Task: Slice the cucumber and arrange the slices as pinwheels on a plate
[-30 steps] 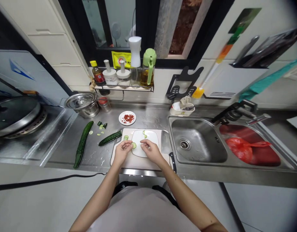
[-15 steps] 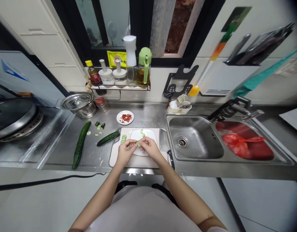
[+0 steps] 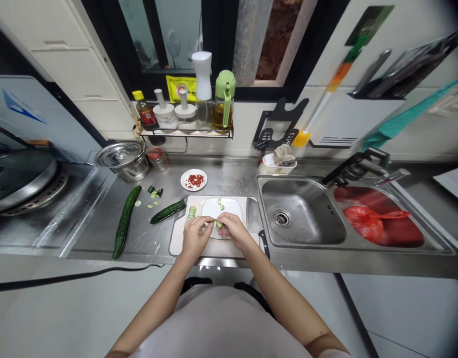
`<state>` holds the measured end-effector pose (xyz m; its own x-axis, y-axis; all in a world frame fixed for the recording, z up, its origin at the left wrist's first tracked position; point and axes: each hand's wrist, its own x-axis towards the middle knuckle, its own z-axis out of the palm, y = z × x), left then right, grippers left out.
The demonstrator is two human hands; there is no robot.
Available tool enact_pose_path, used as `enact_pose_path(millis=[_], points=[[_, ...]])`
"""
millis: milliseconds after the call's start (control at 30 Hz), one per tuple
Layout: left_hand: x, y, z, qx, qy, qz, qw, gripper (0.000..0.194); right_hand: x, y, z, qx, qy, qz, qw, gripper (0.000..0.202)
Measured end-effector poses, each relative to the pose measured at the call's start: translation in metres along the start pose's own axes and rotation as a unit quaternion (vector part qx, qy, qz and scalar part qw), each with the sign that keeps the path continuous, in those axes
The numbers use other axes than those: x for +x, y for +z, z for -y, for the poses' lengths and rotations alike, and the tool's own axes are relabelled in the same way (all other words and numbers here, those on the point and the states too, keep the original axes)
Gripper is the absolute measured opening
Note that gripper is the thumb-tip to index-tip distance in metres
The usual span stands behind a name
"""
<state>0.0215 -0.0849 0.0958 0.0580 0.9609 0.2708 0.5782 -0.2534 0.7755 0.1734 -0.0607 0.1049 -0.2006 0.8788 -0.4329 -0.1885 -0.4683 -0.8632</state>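
My left hand (image 3: 196, 235) and my right hand (image 3: 231, 228) meet over the near part of a white plate (image 3: 234, 211). Their fingertips pinch a small pale-green cucumber slice (image 3: 219, 224) between them. A few more slices (image 3: 221, 204) rest at the plate's far side. The plate stands on a cutting board (image 3: 182, 243), where a short row of cucumber slices (image 3: 191, 213) lies just beyond my left hand. A cut cucumber (image 3: 168, 212) points toward the board's left edge. Right of my right hand, a knife with a black handle (image 3: 265, 243) lies at the board's edge.
A whole cucumber (image 3: 126, 221) and small cucumber offcuts (image 3: 154, 193) lie on the steel counter to the left. Behind the board sits a small plate of chopped red pieces (image 3: 195, 180). The sink (image 3: 307, 214) is at the right, with a red plastic bag (image 3: 365, 223) in its second basin.
Both hands stay together over the plate. The cucumber slice has turned and shifted slightly right, toward my right fingers. The whole view has moved a little.
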Motion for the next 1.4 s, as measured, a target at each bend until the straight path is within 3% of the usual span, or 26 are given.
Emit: enact_pose_path(millis=[167,233,300,367,467,533,600,800,1033,1400], points=[[0.0,0.001,0.001,-0.043,-0.01,0.005,0.999,0.014,-0.001,0.0,0.0,-0.008,0.017,0.003,1.0,0.028],[-0.001,0.004,0.001,-0.078,-0.051,0.002,0.996,0.014,0.001,-0.001,-0.002,-0.022,0.004,-0.003,1.0,0.029],[-0.001,0.007,0.002,-0.139,-0.131,-0.003,0.982,0.022,0.003,-0.003,-0.005,-0.035,-0.016,-0.015,0.999,0.029],[-0.001,0.009,0.002,-0.225,-0.236,0.015,0.945,0.033,0.005,-0.005,-0.007,-0.049,-0.04,-0.024,0.998,0.029],[0.0,0.01,0.001,-0.347,-0.356,0.085,0.863,0.045,0.005,-0.009,-0.008,-0.076,-0.074,-0.013,0.994,0.027],[0.002,0.008,-0.001,-0.393,-0.383,0.108,0.829,0.051,0.004,-0.011,-0.008,-0.093,-0.083,0.001,0.992,0.027],[0.004,0.007,-0.003,-0.417,-0.381,0.102,0.818,0.058,0.003,-0.012,-0.008,-0.102,-0.084,0.013,0.991,0.027],[0.008,0.011,0.0,-0.435,-0.332,0.073,0.834,0.067,0.004,-0.016,-0.01,-0.098,-0.052,0.025,0.994,0.027],[0.01,0.016,0.008,-0.403,-0.293,0.074,0.864,0.056,0.007,-0.019,-0.012,-0.099,-0.019,0.024,0.995,0.024],[0.011,0.019,0.014,-0.379,-0.283,0.058,0.879,0.047,0.012,-0.02,-0.013,-0.107,0.008,0.028,0.994,0.022]])
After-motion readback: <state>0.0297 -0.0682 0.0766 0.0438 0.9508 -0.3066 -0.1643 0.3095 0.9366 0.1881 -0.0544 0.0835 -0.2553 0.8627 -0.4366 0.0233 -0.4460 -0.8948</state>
